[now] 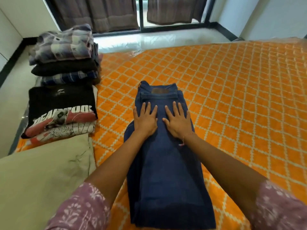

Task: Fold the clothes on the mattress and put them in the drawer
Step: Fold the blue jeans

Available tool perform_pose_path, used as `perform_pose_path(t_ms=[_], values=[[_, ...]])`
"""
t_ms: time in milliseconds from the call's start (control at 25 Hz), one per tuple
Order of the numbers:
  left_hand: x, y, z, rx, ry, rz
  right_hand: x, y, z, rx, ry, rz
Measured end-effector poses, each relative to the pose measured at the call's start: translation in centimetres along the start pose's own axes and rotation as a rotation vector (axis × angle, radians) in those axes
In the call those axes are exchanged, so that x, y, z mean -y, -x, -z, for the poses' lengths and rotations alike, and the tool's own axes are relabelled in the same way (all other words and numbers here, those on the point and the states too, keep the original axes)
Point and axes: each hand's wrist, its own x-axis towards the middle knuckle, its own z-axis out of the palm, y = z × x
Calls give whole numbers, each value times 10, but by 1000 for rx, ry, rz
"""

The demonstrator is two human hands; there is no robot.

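Note:
Dark blue jeans (166, 171) lie lengthwise on the orange quilted mattress (232, 97), folded leg over leg, waistband at the far end. My left hand (145, 119) lies flat on the seat of the jeans with its fingers spread. My right hand (178, 121) presses flat beside it, also on the denim. On the mattress's left edge stand two stacks of folded clothes: a near stack (61, 112) topped by a black printed T-shirt and a far stack (64, 53) topped by a plaid shirt.
A beige pillow (43, 183) lies at the near left beside the jeans. Beyond the mattress are a pale glossy floor (157, 39), brown curtains (103, 12) and a dark-framed glass door. No drawer is in view.

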Motion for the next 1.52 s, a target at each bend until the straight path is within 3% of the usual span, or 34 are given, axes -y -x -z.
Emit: perform_pose_path(t_ms=[120, 200, 360, 440, 520, 640, 840, 960, 1040, 1120, 1200, 1240, 1320, 1440, 1520], values=[[-18, 76, 2, 37, 199, 185, 22, 87, -28, -54, -64, 86], [-25, 139, -26, 46, 223, 211, 27, 143, -57, -89, -20, 71], [-20, 185, -65, -172, 164, 129, 26, 174, -66, -33, -82, -11], [-17, 193, -57, -143, 134, 29, 22, 186, -55, -4, -99, -7], [-12, 214, -63, -107, 119, -217, 17, 215, -60, -10, -89, 81], [14, 246, -76, 50, 41, -440, 1, 253, -80, 83, 48, 194], [34, 261, -49, 201, -24, -405, -5, 266, -51, -16, 202, 323], [21, 268, -8, 235, 253, -174, 13, 265, -2, 130, 6, 203], [27, 273, 23, 415, 424, -184, 15, 268, 25, 403, -241, 159], [43, 285, 39, 666, 793, -175, 7, 282, 43, 632, -551, 86], [57, 302, 36, 775, 1206, -110, -7, 287, 60, 668, -841, -71], [56, 307, 32, 729, 1291, -86, -12, 286, 70, 665, -968, -136], [43, 305, 23, 464, 1321, -45, -24, 279, 83, 583, -1206, -175], [20, 275, 30, 172, 1416, 85, -56, 265, 72, 432, -1821, -84], [12, 247, 39, 125, 1448, 115, -67, 261, 44, 430, -1804, -94]])
